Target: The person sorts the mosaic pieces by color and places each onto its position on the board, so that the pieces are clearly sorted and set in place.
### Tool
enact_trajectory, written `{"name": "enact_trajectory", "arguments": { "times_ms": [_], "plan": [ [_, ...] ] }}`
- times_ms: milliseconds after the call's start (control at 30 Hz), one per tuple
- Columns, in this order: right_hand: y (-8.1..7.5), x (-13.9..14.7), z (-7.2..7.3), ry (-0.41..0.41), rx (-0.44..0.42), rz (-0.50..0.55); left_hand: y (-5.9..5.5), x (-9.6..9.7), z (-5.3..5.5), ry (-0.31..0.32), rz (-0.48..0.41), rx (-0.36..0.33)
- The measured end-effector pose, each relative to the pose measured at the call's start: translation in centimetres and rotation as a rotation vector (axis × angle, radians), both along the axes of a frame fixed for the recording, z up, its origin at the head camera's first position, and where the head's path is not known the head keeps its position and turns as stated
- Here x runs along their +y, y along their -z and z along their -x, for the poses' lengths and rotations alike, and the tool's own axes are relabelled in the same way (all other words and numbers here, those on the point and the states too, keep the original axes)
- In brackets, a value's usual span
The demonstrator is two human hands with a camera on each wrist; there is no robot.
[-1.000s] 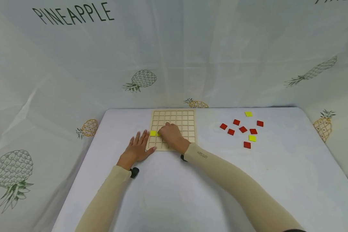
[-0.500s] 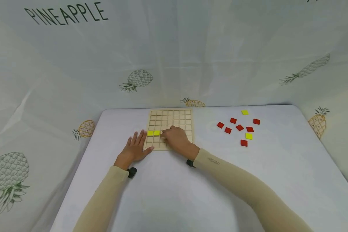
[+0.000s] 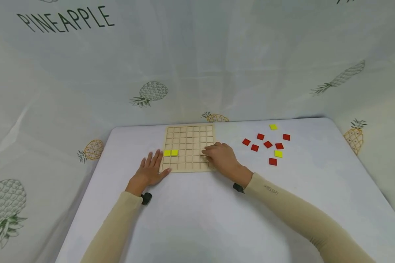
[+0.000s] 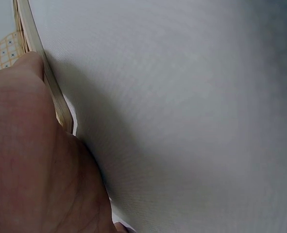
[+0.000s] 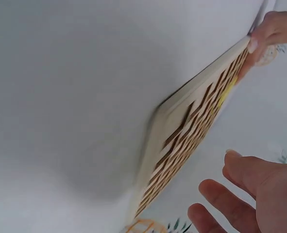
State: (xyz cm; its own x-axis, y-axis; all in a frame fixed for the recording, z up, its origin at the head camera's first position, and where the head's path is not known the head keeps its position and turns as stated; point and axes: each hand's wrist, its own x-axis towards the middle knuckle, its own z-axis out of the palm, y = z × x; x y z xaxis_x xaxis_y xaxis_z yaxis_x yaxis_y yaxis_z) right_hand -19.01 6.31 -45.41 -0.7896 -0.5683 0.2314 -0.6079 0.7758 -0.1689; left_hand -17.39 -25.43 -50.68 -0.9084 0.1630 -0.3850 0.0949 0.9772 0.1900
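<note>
"Where's the wooden board (image 3: 190,139)?"

"Near the middle of the head view, flat on the tabletop (image 3: 191,212). Two yellow tiles (image 3: 174,152) sit side by side in its grid, at the left edge."

"And the hands?"

"The left hand (image 3: 147,172) lies at that edge, fingers straight and slightly apart, thumb at the lower-left corner. The right hand (image 3: 222,157) is over the board's right part, fingers bent and apart, nothing seen between them. Whether they touch the wood, I can't tell."

"How would you work it well?"

"Brace the board with the left hand and lift the right clear without dragging a fingertip. Any of the loose red tiles (image 3: 268,144) or loose yellow tiles (image 3: 278,153) right of centre is best pinched by its edges and lowered square to a cell."
</note>
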Motion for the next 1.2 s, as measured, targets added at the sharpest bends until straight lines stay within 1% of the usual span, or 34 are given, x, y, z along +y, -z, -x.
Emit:
{"name": "enact_trajectory", "arguments": {
  "times_ms": [100, 300, 400, 633, 800, 1000, 1100, 1200],
  "plan": [
    [0.1, 1.6, -0.3, 0.016, 0.011, 0.012, 0.0, -0.1, -0.1, 0.004, -0.009, 0.009],
    [0.4, 4.2, -0.9, 0.061, 0.020, -0.022, -0.4, -0.1, -0.5, 0.002, -0.048, 0.021],
    [0.6, 5.5, -1.2, 0.079, 0.016, -0.034, -0.4, -0.2, -0.6, 0.009, -0.055, 0.031],
    [0.9, 8.8, -1.8, 0.105, 0.043, -0.028, -0.2, -0.3, -0.5, 0.024, -0.061, 0.037],
    [0.9, 11.1, -1.7, 0.124, 0.045, 0.005, -0.1, -0.3, -0.4, 0.025, -0.057, 0.033],
    [0.9, 14.2, -1.4, 0.154, 0.049, 0.026, -0.3, -0.2, -0.5, 0.025, -0.061, 0.029],
    [0.7, 15.8, -1.4, 0.174, 0.050, 0.018, -0.5, -0.2, -0.6, 0.023, -0.067, 0.031],
    [0.6, 17.1, -1.6, 0.202, 0.035, -0.018, -0.6, -0.1, -0.7, 0.023, -0.073, 0.034]
  ]
}}
